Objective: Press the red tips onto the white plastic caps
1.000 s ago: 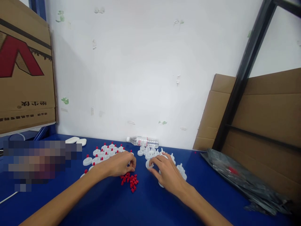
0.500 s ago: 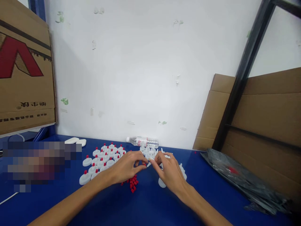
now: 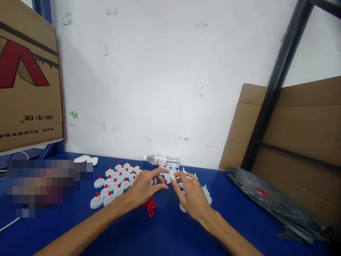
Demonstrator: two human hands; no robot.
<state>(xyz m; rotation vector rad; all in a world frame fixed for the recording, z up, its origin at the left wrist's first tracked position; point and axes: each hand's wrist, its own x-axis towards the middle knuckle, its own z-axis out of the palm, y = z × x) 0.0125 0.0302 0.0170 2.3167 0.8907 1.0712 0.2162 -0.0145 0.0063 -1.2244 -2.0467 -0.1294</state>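
My left hand point(image 3: 145, 187) and my right hand point(image 3: 190, 195) meet fingertip to fingertip over the blue table point(image 3: 165, 231). Between them they pinch a white plastic cap point(image 3: 172, 177); a small red plug seems to be at the left fingertips, too small to be sure. A little heap of red plugs point(image 3: 150, 206) lies just below my left hand. White caps fitted with red plugs point(image 3: 114, 181) are grouped to the left. Plain white caps point(image 3: 205, 193) lie around and behind my right hand.
A clear water bottle point(image 3: 162, 160) lies by the white wall. A cardboard box point(image 3: 26, 81) stands at the left, flat cardboard point(image 3: 306, 121) and a black frame post point(image 3: 277, 81) at the right. A grey plastic bag point(image 3: 277, 206) lies at right. A blurred patch covers the left table area.
My left hand rose from the red plugs and my right hand lifted a white cap from its pile; both came together at the middle, fingertips touching.
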